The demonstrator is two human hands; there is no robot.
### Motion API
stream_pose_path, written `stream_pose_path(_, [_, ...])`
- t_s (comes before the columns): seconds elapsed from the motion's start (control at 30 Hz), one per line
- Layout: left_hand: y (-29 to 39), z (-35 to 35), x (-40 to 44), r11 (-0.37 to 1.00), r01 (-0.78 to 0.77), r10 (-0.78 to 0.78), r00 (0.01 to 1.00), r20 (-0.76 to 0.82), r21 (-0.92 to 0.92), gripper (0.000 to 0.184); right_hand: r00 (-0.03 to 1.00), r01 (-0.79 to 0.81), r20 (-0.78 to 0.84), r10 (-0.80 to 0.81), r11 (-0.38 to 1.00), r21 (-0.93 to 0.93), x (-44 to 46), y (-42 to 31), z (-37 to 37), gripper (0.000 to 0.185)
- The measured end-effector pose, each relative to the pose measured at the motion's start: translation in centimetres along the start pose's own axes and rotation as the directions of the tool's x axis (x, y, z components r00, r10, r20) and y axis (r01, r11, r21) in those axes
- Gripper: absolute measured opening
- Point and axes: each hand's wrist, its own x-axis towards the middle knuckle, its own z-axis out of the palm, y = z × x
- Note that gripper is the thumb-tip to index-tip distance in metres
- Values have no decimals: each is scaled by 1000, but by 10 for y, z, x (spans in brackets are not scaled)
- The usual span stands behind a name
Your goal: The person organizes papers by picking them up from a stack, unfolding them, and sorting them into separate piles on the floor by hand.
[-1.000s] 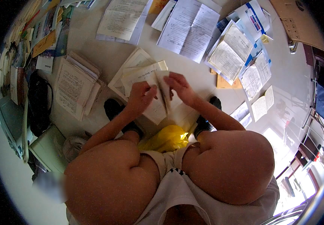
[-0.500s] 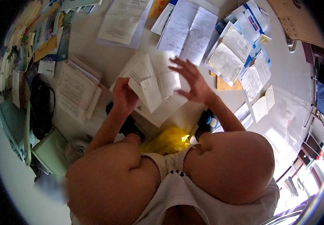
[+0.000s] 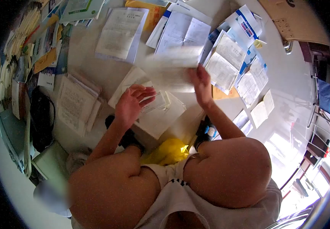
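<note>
My right hand [image 3: 202, 82] is closed on the right edge of a paper sheet [image 3: 172, 70], which is blurred by motion and held above the floor. My left hand [image 3: 136, 101] has its fingers apart and holds nothing; it is over the left part of a loose paper pile [image 3: 161, 120] lying between my feet. The held sheet hangs beyond that pile, in front of a creased white sheet [image 3: 184, 32] on the floor.
A paper stack [image 3: 75, 103] lies at the left, beside a black bag [image 3: 42, 118]. Printed sheets [image 3: 121, 34] lie ahead, an open booklet [image 3: 226, 57] at the right. A yellow bag [image 3: 167, 152] sits between my feet; a cardboard box [image 3: 295, 21] stands at upper right.
The sheet has risen from the pile and moved forward and right in my right hand, which was spread open half a second ago. My left hand has let go of the paper and opened.
</note>
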Motion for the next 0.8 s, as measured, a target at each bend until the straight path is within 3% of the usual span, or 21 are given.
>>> stream_pose_path(0.07, [-8, -14, 1, 998, 8, -6, 999, -38, 59, 44, 991, -130, -1, 135, 954, 269, 32, 12, -17, 34])
stream_pose_path(0.1, [-14, -23, 1, 993, 24, -14, 996, -82, 117, 44, 996, -91, 28, 86, 943, 320, 48, 25, -25, 29])
stream_pose_path(0.17, [-25, -42, 0, 978, 66, -40, 991, -131, 196, 43, 990, -124, -11, 140, 907, 402, 77, 50, -35, 24])
stream_pose_path(0.2, [-28, -46, -1, 957, 116, -66, 979, -191, 265, 43, 991, -116, -15, 133, 909, 401, 88, 59, -36, 24])
stream_pose_path(0.27, [-30, -43, -3, 943, 137, -63, 969, -241, 302, 38, 947, -179, -187, 261, 913, 367, 101, 72, -35, 24])
stream_pose_path(0.33, [-31, -44, -6, 823, 219, -41, 943, -331, 524, 34, 936, -157, -252, 244, 934, 321, 106, 80, -37, 23])
stream_pose_path(0.37, [-31, -46, -7, 816, 245, -53, 934, -354, 523, 27, 921, -147, -313, 233, 950, 275, 107, 85, -39, 23])
stream_pose_path(0.5, [-55, -88, -14, 797, 127, 52, 960, -277, 590, 23, 878, -274, -335, 341, 933, 233, 115, 100, -44, 22])
stream_pose_path(0.53, [-56, -92, -16, 575, 106, 111, 972, -206, 811, 21, 869, -253, -412, 273, 962, 102, 119, 104, -41, 22])
stream_pose_path(0.57, [-57, -95, -19, 440, 89, 129, 978, -161, 893, 21, 857, -237, -478, 193, 971, -33, 121, 106, -41, 24])
stream_pose_path(0.6, [-56, -91, -21, 295, 68, 147, 982, -116, 953, 20, 857, -235, -478, 192, 971, -32, 121, 101, -41, 24])
stream_pose_path(0.67, [-42, -61, -25, 394, 237, 103, 949, -299, 888, 20, 851, -316, -510, 121, 895, -316, 125, 87, -38, 30])
stream_pose_path(0.7, [-40, -60, -24, 394, 235, 107, 949, -298, 889, 20, 853, -312, -508, 118, 896, -316, 128, 90, -40, 30])
stream_pose_path(0.77, [-36, -60, -25, 367, 324, 50, 929, -366, 872, 20, 921, -301, -385, 58, 733, -610, 135, 95, -43, 34])
stream_pose_path(0.8, [-36, -62, -26, 367, 323, 51, 929, -366, 872, 20, 921, -300, -385, 57, 733, -610, 136, 92, -43, 34])
